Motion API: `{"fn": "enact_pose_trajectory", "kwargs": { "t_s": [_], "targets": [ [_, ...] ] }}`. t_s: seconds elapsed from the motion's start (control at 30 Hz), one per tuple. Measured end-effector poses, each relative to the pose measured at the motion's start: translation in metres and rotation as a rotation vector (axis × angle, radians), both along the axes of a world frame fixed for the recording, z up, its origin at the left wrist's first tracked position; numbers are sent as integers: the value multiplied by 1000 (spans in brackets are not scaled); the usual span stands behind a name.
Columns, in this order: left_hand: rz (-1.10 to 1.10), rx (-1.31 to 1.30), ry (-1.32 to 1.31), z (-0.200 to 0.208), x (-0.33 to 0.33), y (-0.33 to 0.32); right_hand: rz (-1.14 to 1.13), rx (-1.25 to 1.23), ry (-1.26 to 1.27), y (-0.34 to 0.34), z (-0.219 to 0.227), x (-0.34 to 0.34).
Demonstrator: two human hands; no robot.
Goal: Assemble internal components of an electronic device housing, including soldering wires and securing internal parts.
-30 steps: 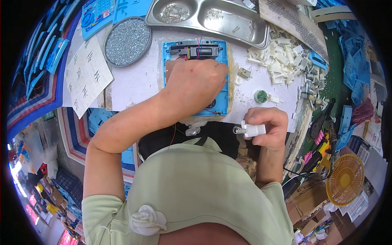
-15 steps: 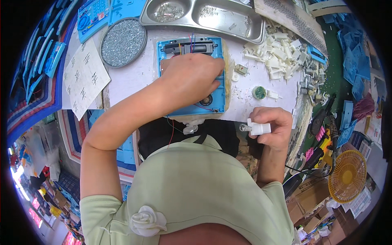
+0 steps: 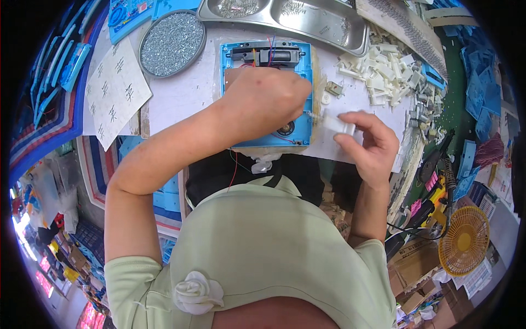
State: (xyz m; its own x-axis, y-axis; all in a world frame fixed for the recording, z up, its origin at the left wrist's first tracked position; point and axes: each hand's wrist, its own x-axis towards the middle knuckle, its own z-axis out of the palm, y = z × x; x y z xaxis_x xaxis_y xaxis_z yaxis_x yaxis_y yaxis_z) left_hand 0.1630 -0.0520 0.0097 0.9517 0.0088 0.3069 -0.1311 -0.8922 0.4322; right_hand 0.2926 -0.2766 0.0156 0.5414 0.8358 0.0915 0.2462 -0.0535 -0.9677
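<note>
In front of me lies an open blue plastic casing (image 3: 302, 127), with a dark mechanism (image 3: 282, 56), thin coloured wires and a small round speaker (image 3: 285, 130) inside. My left hand (image 3: 268, 96) rests over its middle, back upward and fingers curled down. What those fingers grip, if anything, is hidden under the hand. Between thumb and forefinger, my right hand (image 3: 375, 143) pinches a white plastic part (image 3: 337, 125), slightly blurred. A small spring (image 3: 314, 114) sticks out from it toward the casing's right edge.
White plastic pieces (image 3: 381, 77) and small metal motors (image 3: 422, 112) are heaped at the right. A metal compartment tray (image 3: 312, 27) and a round dish of screws (image 3: 172, 44) stand behind. A paper sheet (image 3: 118, 96) lies left; a yellow fan (image 3: 464, 240) is lower right.
My right hand has moved up and left, bringing the white plastic part with its spring to the casing's right edge. My left hand stays over the casing. The whole view has shifted slightly.
</note>
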Motion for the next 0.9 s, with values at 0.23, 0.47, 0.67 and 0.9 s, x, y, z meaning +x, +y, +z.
{"fn": "enact_pose_trajectory", "kwargs": {
  "t_s": [0.23,0.47,0.67,0.9],
  "targets": [
    [391,-1006,312,2,-30,21,179,-74,-623,42,14,15],
    [297,-779,118,-2,-29,9,338,-67,-774,69,27,12],
    [358,-790,-27,-12,-29,2,404,33,-586,75,7,26],
    [337,-755,-60,-11,-25,-1,326,59,-548,72,-16,12]
  ]
}}
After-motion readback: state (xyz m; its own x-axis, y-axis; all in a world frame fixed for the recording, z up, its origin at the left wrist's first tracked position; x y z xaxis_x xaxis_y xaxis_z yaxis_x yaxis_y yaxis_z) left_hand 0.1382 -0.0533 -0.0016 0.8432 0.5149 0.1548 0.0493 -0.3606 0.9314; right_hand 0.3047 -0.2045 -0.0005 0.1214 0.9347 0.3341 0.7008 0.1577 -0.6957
